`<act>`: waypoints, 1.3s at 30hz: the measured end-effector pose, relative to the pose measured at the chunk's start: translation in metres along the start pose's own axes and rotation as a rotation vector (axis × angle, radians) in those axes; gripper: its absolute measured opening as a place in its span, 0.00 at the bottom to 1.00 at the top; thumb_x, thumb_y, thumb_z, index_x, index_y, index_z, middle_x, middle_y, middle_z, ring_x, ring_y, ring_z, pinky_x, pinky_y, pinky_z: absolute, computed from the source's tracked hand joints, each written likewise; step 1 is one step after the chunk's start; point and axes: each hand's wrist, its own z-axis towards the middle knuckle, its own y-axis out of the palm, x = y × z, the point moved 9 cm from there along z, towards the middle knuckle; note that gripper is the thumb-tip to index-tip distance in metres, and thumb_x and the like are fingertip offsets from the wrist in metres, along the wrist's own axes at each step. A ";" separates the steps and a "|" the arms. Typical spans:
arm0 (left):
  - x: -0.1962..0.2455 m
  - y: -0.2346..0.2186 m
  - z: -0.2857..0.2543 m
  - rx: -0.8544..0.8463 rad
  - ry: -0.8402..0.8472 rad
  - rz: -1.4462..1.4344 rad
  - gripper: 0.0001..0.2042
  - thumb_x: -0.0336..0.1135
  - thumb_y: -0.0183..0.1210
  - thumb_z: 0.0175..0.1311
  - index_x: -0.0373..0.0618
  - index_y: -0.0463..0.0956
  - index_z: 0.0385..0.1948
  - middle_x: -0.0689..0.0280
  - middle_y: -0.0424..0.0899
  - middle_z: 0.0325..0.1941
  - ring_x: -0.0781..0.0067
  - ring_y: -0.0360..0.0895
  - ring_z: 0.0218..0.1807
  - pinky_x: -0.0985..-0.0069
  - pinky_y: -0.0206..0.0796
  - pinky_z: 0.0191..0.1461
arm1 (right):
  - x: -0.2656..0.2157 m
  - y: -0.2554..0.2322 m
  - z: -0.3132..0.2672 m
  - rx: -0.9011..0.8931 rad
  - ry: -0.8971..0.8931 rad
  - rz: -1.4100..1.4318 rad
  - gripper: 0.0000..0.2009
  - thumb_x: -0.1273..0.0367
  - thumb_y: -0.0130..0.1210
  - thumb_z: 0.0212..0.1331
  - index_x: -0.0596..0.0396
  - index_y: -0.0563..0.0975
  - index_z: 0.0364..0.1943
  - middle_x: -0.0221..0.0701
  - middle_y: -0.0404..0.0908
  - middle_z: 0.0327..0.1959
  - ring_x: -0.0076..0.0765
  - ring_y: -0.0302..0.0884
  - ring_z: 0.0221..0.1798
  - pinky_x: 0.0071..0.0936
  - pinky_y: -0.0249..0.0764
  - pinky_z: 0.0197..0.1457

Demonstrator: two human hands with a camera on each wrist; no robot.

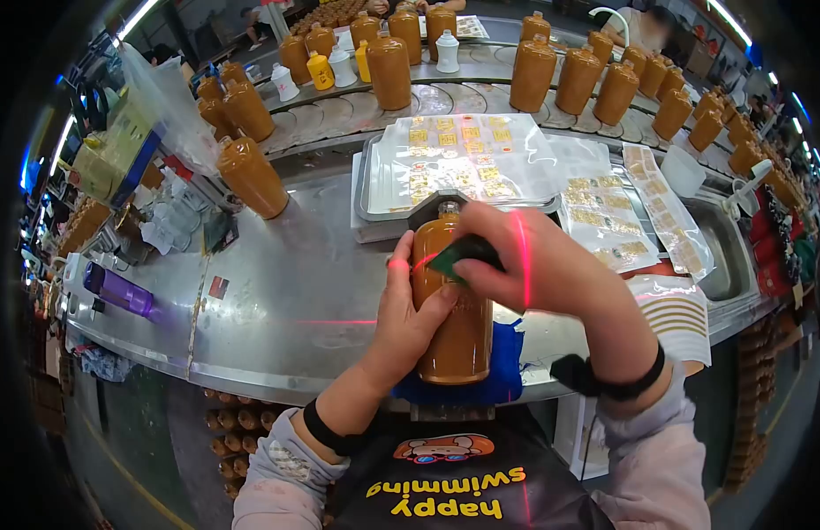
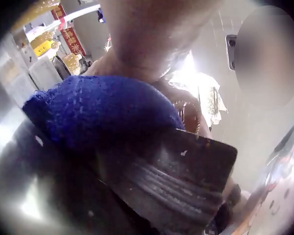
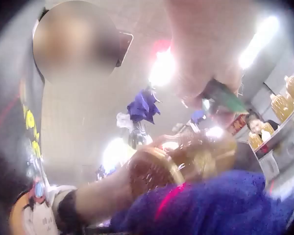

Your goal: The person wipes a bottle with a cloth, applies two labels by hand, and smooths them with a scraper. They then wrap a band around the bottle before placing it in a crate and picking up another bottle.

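Observation:
A glossy brown bottle (image 1: 458,340) stands or leans over a blue cloth (image 1: 509,358) at the table's near edge, its neck toward a dark notched holder (image 1: 425,210). My left hand (image 1: 401,322) grips the bottle's left side, thumb across its front. Above the bottle's upper part, my right hand (image 1: 538,261) pinches a green, dark-backed tool (image 1: 447,261) whose tip is at the bottle's surface. The right wrist view shows the green tool (image 3: 225,100) over the bottle (image 3: 186,161) and blue cloth (image 3: 210,205). In the left wrist view the cloth (image 2: 108,107) covers a dark support (image 2: 171,181).
Behind the bottle lies a tray (image 1: 367,190) with sheets of gold labels (image 1: 463,137). More label sheets (image 1: 604,216) lie to the right, beside a sink (image 1: 728,252). Another brown bottle (image 1: 253,179) and a purple bottle (image 1: 118,290) stand left. Bottles line the conveyor (image 1: 339,110).

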 end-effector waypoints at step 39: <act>0.059 0.006 -0.079 -0.049 0.616 0.870 0.43 0.55 0.63 0.58 0.43 0.55 0.71 0.54 0.74 0.59 0.53 0.61 0.69 0.41 0.35 0.75 | -0.015 0.016 0.004 -0.157 -0.030 0.187 0.09 0.69 0.63 0.53 0.60 0.80 0.34 0.40 0.80 0.29 0.37 0.80 0.29 0.30 0.74 0.34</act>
